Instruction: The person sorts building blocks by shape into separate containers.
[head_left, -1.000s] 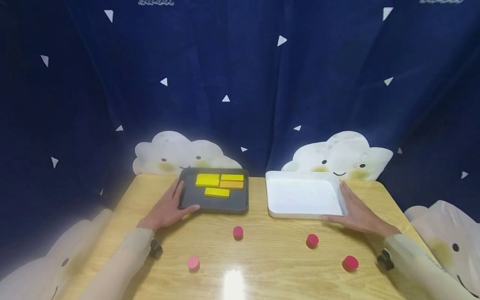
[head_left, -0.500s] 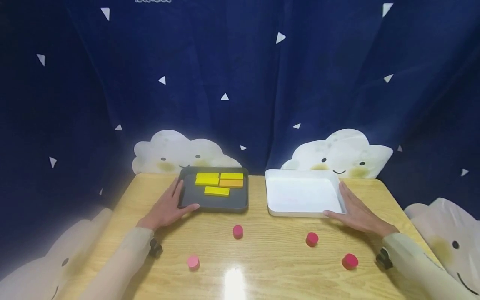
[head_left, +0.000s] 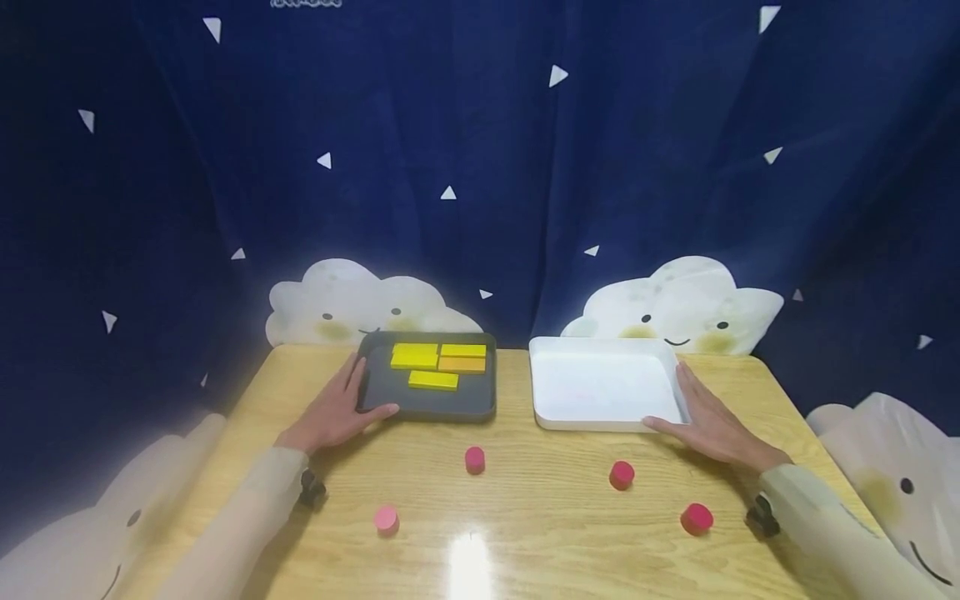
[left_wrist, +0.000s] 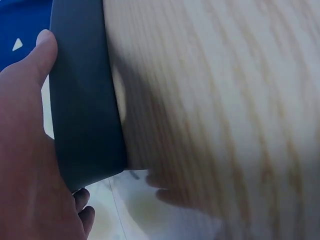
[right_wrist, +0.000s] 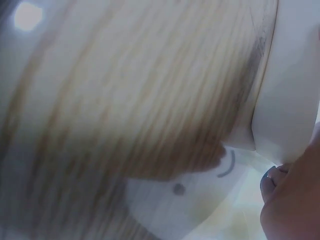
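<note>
My left hand (head_left: 330,417) holds the near left corner of a dark grey tray (head_left: 386,392), thumb over the front rim and fingers along the left side. In the left wrist view the thumb lies at the upper edge of the tray's front wall (left_wrist: 82,90), with fingertips showing past the corner. Inside lie several flat yellow blocks (head_left: 432,381) and an orange block (head_left: 461,366). On the other side, my right hand (head_left: 716,425) grips a white tray (head_left: 600,396) by its near right corner. Its fingers are partly hidden in the right wrist view, behind the tray wall (right_wrist: 287,80).
Short cylinders stand on the wooden table (head_left: 547,533) in front of the trays: a pink one (head_left: 386,520), a dark pink one (head_left: 475,460) and two red ones (head_left: 622,475). A dark blue curtain (head_left: 495,167) with cloud faces hangs behind and beside the table.
Hands, trays and cylinders keep their places relative to each other. The head view has shifted slightly, so everything sits a little higher in it.
</note>
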